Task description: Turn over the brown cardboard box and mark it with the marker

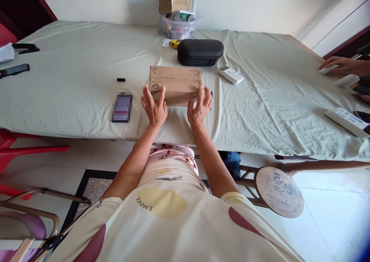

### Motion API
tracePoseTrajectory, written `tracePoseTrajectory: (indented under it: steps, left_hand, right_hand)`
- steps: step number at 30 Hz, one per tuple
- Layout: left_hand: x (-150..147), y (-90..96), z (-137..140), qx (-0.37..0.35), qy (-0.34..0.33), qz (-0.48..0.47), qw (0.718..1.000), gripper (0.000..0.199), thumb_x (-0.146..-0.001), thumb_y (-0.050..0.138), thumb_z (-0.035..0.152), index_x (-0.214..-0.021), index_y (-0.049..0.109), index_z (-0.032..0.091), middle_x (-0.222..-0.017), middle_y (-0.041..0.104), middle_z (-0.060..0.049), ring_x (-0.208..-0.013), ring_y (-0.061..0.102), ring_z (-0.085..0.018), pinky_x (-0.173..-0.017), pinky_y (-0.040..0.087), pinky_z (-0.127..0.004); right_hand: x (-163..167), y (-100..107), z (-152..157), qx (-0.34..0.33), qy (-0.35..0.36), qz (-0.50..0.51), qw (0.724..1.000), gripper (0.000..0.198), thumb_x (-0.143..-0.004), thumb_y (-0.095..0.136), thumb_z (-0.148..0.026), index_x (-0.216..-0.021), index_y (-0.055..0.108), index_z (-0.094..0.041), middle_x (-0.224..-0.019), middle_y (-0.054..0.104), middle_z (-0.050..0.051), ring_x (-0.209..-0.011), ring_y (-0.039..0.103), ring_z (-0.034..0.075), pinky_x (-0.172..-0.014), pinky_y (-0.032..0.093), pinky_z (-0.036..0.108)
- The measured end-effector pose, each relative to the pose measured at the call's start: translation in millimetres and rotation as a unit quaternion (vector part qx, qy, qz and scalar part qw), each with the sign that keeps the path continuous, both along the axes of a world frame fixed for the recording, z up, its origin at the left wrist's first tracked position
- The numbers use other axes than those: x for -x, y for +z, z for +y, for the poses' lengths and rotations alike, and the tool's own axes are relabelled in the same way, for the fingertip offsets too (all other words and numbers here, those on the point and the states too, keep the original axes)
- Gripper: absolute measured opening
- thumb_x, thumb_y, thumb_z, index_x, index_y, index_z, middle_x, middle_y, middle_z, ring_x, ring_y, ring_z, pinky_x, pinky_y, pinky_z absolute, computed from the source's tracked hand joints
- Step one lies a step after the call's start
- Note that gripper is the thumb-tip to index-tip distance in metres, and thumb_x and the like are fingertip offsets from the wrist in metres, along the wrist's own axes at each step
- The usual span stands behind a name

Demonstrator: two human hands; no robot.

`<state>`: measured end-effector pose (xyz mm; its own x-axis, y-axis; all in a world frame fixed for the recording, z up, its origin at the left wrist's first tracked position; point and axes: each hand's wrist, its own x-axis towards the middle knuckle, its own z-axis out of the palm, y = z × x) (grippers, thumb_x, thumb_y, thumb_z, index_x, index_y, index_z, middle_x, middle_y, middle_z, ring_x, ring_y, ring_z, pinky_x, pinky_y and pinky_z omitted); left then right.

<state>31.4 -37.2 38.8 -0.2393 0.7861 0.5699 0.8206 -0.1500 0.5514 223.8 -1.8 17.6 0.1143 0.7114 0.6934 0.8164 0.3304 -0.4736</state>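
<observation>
Two spread hands at a cardboard box (pixel 175 78) on the cloth-covered table (pixel 83 61).
The left hand (pixel 155 107) and right hand (pixel 200 107), fingers unclenched, touch the box's near corners. Behind the box stand a black case (pixel 200 52) and, farther back, a filled plastic tub (pixel 181 31); to its right lies a white device (pixel 231 75), to its left a phone (pixel 121 108) and small black piece (pixel 121 79). Well right of it is another person's hand (pixel 339 64).

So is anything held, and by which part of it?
Left hand and right hand touch the cardboard box at its near-left and near-right ends; gripping or just resting, can't tell.
</observation>
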Motion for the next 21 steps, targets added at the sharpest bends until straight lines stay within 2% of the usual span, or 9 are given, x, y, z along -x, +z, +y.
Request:
tracePoseTrajectory:
  steps: [3,7,14,19,21]
  left_hand:
    - [1,2.3,2,-0.019,-0.036,-0.026,0.999,0.061,-0.1,0.063,0.032,-0.16,0.055,0.024,-0.184,0.021,-0.015,-0.174,0.003,-0.037,-0.137,0.008,-0.07]
    - [1,8.0,12,-0.013,-0.085,-0.036,0.996,0.063,-0.102,0.06,0.034,-0.163,0.049,0.024,-0.182,0.03,-0.012,-0.174,-0.004,-0.034,-0.137,0.006,-0.072]
    - [-1,16.0,29,0.011,-0.086,-0.018,0.996,0.054,-0.108,0.049,0.037,-0.162,0.052,0.033,-0.182,0.029,0.001,-0.173,-0.011,-0.034,-0.138,-0.002,-0.075]
    - [-4,17.5,29,-0.01,-0.081,-0.029,0.996,0.053,-0.107,0.052,0.036,-0.16,0.053,0.032,-0.181,0.033,-0.006,-0.174,-0.006,-0.033,-0.137,0.003,-0.076]
    - [-5,17.7,28,-0.012,-0.085,-0.03,0.996,0.052,-0.107,0.052,0.034,-0.16,0.053,0.032,-0.18,0.035,-0.006,-0.174,-0.001,-0.032,-0.137,0.001,-0.075]
  right_hand:
    - [3,11,-7,0.023,-0.003,-0.003,1.0,0.064,-0.107,0.039,-0.047,-0.166,0.043,-0.026,-0.175,0.038,0.015,-0.167,0.029,0.038,-0.128,0.034,0.068]
    - [7,21,-8,0.034,0.014,-0.023,0.999,0.067,-0.106,0.041,-0.048,-0.169,0.038,-0.026,-0.178,0.034,0.014,-0.169,0.023,0.037,-0.13,0.031,0.069]
    - [10,28,7,0.058,0.025,-0.053,0.997,0.071,-0.106,0.045,-0.045,-0.171,0.031,-0.022,-0.18,0.03,0.015,-0.171,0.018,0.036,-0.132,0.026,0.069]
    - [19,31,9,0.064,0.022,-0.062,0.996,0.071,-0.107,0.044,-0.044,-0.172,0.029,-0.021,-0.181,0.029,0.016,-0.172,0.014,0.035,-0.133,0.019,0.072]
    - [29,33,7,0.067,0.036,-0.072,0.994,0.069,-0.107,0.043,-0.042,-0.172,0.029,-0.023,-0.181,0.03,0.015,-0.173,0.013,0.034,-0.134,0.016,0.073]
